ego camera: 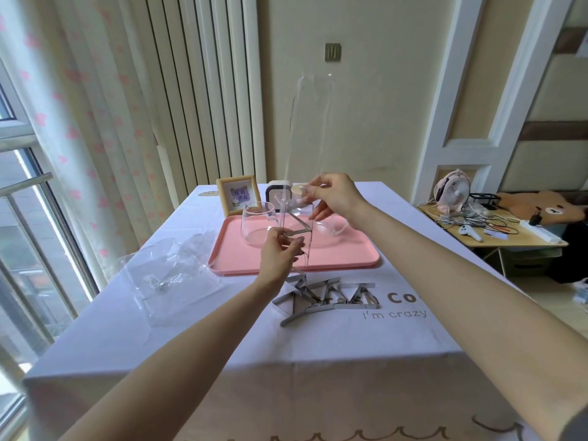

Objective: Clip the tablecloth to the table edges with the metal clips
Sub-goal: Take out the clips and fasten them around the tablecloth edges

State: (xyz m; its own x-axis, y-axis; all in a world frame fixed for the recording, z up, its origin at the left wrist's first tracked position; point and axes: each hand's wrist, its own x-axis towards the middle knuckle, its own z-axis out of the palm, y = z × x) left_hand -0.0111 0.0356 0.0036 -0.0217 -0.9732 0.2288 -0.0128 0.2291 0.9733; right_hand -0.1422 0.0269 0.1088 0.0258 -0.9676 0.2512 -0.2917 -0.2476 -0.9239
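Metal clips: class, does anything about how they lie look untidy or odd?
Yes. The metal clips lie in a tangled heap on the tablecloth, overlapping at all angles, near the pink tray. A crumpled clear bag lies to their left.

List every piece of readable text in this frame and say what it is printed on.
"Co": on the tablecloth, cut off by the person's right arm.
"I'm crazy": on the tablecloth, just below "Co".
Letters left of "Co": hidden under the metal clips.
Picture frame: Chinese characters, too small to read.
Label in the plastic bag: blurred.
Clear sleeve held by left hand and right hand: no text seen.
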